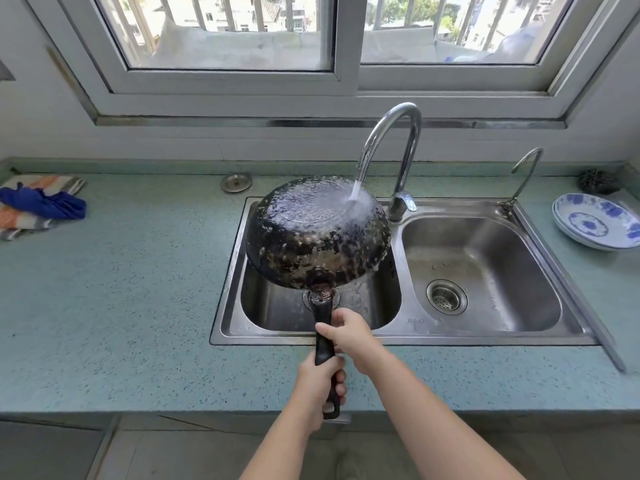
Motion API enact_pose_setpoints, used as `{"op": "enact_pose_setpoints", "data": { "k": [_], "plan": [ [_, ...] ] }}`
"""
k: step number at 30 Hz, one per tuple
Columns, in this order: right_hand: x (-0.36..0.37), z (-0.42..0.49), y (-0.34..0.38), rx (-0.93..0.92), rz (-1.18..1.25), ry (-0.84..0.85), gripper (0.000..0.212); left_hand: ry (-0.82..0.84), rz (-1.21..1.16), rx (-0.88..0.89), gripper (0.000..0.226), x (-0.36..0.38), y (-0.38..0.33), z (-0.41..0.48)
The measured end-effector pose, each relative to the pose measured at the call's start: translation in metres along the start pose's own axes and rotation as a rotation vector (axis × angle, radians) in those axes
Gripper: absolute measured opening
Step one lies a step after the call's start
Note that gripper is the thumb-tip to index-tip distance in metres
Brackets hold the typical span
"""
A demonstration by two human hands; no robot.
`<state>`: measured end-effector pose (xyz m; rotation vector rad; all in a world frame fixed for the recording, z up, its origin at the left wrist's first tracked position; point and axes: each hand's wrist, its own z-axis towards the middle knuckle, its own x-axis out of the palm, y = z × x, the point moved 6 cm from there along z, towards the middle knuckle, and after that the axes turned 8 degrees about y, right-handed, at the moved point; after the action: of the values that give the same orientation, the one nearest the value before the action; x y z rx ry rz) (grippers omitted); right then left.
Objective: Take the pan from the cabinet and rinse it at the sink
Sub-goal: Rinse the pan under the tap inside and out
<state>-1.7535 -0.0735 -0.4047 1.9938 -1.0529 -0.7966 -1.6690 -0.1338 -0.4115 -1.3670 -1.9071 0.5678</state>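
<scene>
**Pan under the running tap, underside being rinsed**

The pan [317, 233] is out of the cabinet and at the sink [485, 336], so the fetching part of the task looks done. It is held upside down and tilted over the left basin, its blackened, scorched underside facing up. Water from the tall faucet [391, 147] strikes the far right edge of that underside and sheets across it, running off into the basin below. The rinse is in progress; I judge that the inside of the pan, which faces down and away here, may yet need water, and the tap is not yet shut off.

Both hands are wrapped tight around the black handle: the left hand [320, 382] closed near its end, close to the body, and the right hand [348, 332] closed further up, nearer the pan.

For room to move: the pan's right edge sits just beside the faucet's base and lever, and the spout arches close above it, so a turn to the right or a lift is cramped. The basin's rim lies below the pan on the left and near sides. The counter [138, 306] to the left is open apart from cloths [41, 206] at its far left; the right basin is empty, with blue-patterned plates [595, 221] well to the right.
</scene>
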Motion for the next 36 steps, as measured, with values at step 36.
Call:
{"op": "enact_pose_setpoints", "data": {
  "k": [36],
  "plan": [
    [-0.011,0.017,-0.021,-0.060,0.070,-0.064,0.016,0.010,0.124,0.011,0.010,0.001,0.000,0.016]
  ]
}}
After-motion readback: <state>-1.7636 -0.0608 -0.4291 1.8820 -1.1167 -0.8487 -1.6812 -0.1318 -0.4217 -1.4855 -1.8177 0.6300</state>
